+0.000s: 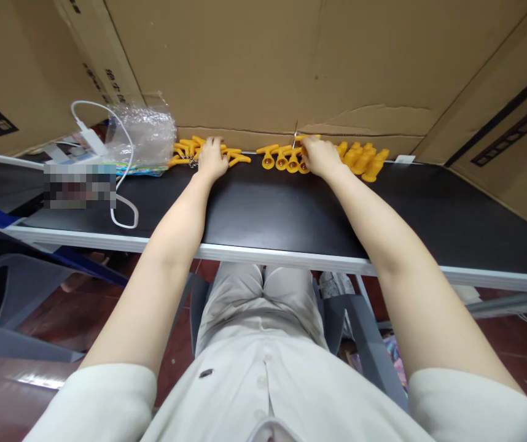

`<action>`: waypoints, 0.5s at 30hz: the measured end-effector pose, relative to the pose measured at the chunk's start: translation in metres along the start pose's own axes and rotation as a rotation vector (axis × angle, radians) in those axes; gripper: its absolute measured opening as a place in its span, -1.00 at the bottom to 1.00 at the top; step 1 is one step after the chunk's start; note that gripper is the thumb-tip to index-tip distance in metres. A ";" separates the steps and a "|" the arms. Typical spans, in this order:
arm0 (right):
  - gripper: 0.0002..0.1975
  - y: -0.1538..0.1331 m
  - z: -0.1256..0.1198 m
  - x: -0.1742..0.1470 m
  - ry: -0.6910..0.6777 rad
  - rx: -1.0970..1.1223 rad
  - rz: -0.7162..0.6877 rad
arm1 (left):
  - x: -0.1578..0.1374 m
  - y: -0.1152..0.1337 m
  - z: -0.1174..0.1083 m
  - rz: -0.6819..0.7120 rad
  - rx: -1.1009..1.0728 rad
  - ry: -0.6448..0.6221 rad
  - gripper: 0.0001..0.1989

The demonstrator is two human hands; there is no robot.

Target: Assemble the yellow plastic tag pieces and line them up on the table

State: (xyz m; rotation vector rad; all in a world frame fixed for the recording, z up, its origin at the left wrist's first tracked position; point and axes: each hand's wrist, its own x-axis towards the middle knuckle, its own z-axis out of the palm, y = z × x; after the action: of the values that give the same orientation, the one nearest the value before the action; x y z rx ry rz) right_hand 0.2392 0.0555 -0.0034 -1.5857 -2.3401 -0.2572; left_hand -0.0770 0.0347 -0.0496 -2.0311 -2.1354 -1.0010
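My left hand (pixel 212 158) reaches into a pile of yellow forked plastic pieces (pixel 239 161), its fingers curled down among them. Small metal rings or chain (pixel 192 162) show beside it; what its fingertips hold is hidden. My right hand (pixel 321 156) is closed on a yellow plastic piece (pixel 310 137) with a thin metal part standing up at its left end. Just left of and below that hand lies a row of yellow pieces with round cupped ends (pixel 268 162). Several yellow peg-like pieces (pixel 374 166) stand or lean close together to its right.
A cardboard wall (pixel 263 67) rises behind the black tabletop (pixel 273 215). Clear plastic wrap (pixel 141 132), a white cable (pixel 131 144) and a colourful flat packet (pixel 146 170) lie at the left. A white tag (pixel 404 159) sits at the back right. A grey chair (pixel 19 294) stands lower left.
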 end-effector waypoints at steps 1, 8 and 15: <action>-0.51 0.001 0.004 0.003 -0.009 -0.008 0.001 | 0.001 -0.004 0.002 -0.014 0.005 -0.024 -0.28; -0.68 0.020 0.017 0.031 -0.066 0.077 0.053 | 0.006 -0.013 0.006 0.009 0.054 -0.160 -0.27; -0.53 0.030 -0.056 -0.003 -0.106 0.171 0.189 | -0.001 -0.001 0.000 0.060 0.192 -0.254 -0.61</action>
State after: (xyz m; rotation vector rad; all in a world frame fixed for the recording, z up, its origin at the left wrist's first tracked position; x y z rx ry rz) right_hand 0.2767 0.0470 0.0476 -1.7572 -2.2000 0.0685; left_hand -0.0780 0.0338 -0.0508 -2.2112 -2.1685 -0.5305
